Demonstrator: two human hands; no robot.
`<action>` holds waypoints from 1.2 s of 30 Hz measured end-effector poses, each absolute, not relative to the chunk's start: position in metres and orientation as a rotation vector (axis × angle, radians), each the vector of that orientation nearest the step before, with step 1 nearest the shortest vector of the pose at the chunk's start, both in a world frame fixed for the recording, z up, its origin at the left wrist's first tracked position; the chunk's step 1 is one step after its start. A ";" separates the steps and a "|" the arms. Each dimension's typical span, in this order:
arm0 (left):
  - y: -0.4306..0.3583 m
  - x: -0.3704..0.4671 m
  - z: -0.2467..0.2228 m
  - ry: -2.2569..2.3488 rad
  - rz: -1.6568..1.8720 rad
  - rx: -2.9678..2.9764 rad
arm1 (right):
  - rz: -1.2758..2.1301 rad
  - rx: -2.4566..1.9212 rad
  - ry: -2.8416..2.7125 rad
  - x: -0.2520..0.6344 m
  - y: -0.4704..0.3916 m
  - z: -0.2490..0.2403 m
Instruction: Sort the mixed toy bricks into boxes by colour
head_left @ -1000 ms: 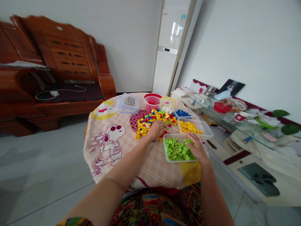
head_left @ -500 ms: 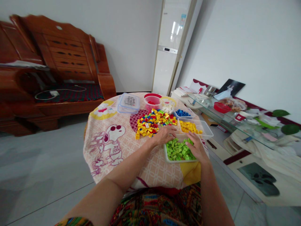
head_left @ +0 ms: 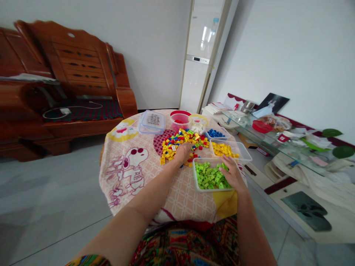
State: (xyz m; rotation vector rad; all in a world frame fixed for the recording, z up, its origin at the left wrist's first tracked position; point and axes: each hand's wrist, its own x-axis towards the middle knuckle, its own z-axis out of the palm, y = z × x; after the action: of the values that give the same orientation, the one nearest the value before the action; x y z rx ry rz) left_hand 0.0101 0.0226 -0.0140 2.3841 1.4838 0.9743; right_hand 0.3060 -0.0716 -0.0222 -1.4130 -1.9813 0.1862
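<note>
My left hand is at the front of a mixed pile of toy building bricks in yellow, red, blue and green. Its fingers are curled together and pointing down among the bricks; whatever they pinch is hidden. My right hand rests over the right side of a clear plastic box, fingers apart, partly covering the green bricks inside. Just behind that box stands another with yellow bricks.
Blue bricks fill a further box, beside white bricks. A round tub holds red bricks. Clear lids lie at the table's back left. A cluttered glass-topped stand is on the right, a wooden bench at left.
My left hand has moved left and away, from the green bricks' box to the mixed pile, and its fingers have drawn together. My right hand has stayed at the box.
</note>
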 end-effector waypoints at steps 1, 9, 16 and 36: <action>0.022 0.012 -0.013 1.488 0.928 2.424 | 0.184 -1.412 -1.985 0.306 -0.072 -0.022; 0.024 0.021 -0.010 1.618 0.473 2.608 | 0.181 -1.412 -1.993 0.307 -0.071 -0.023; 0.029 0.017 -0.015 1.589 0.548 2.562 | 0.188 -1.399 -1.985 0.307 -0.070 -0.023; 0.014 0.016 0.001 0.976 1.243 2.290 | 0.190 -1.404 -1.994 0.308 -0.069 -0.024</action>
State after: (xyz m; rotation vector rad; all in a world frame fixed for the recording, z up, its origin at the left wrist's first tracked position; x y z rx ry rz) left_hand 0.0160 0.0143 0.0008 2.2904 0.9762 1.2429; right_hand 0.3077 -0.0695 -0.0242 -1.4044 -1.9944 0.1895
